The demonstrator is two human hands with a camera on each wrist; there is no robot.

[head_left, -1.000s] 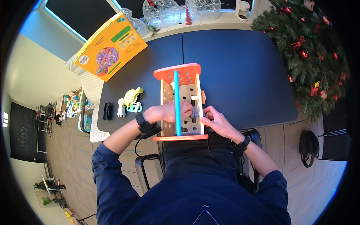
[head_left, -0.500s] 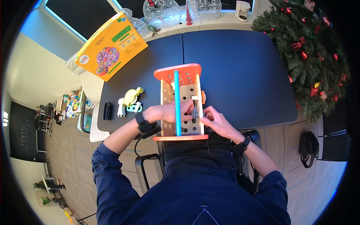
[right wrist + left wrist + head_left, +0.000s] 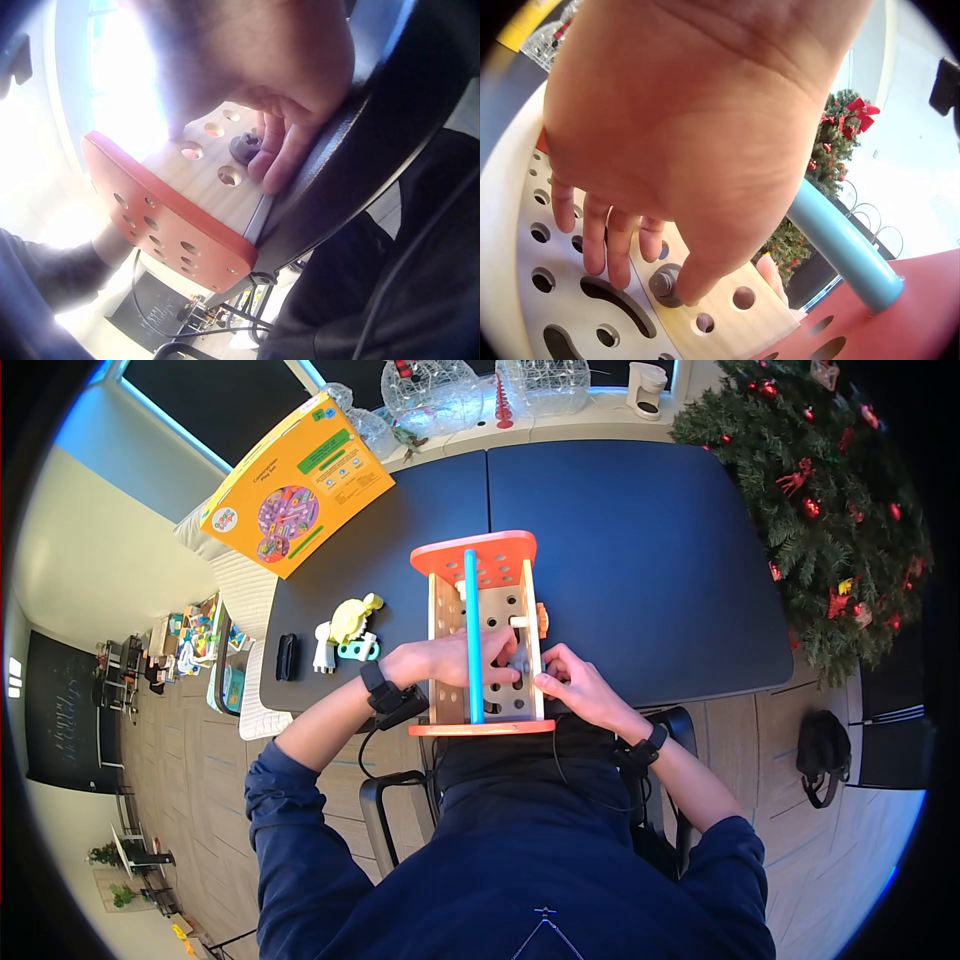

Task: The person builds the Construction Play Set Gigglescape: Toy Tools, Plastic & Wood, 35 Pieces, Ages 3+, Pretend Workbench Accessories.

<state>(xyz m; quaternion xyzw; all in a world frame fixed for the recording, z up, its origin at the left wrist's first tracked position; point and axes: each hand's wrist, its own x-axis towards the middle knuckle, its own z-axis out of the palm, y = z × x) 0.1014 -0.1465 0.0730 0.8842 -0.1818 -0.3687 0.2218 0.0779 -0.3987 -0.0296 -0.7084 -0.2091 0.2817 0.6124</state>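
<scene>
Wooden toolbox (image 3: 505, 552) with orange-red ends and a blue rod (image 3: 474, 630) across it stands on the dark bench (image 3: 640, 560), near its edge and right in front of our body. Our left hand (image 3: 450, 658) reaches inside past the rod, its fingers spread and relaxed. Our right hand (image 3: 578, 685) is outside the right wooden side, its fingers curled in against it.

The left wrist view shows what the head view barely does: our left thumb (image 3: 697, 281) presses against a grey nut (image 3: 664, 285) on the inner face of the pale wooden side, beside round holes and curved slots. The right wrist view gives us the outer face, where our right fingers curl at a grey bolt (image 3: 247, 147) with a cross-shaped recess and hold its head; where the thumb sits we cannot tell there.

Only the head view has the orange piece (image 3: 542, 621) on the toolbox's right side, and the yellow piece (image 3: 349, 620), teal piece (image 3: 352, 650) and black case (image 3: 287, 657) to the left.

On the yellow box (image 3: 300, 485) we read "Construction Play Set"; its round logo and green labels are too small for us. The chalkboard (image 3: 68, 710) reads "Happy", with blurred writing below.
</scene>
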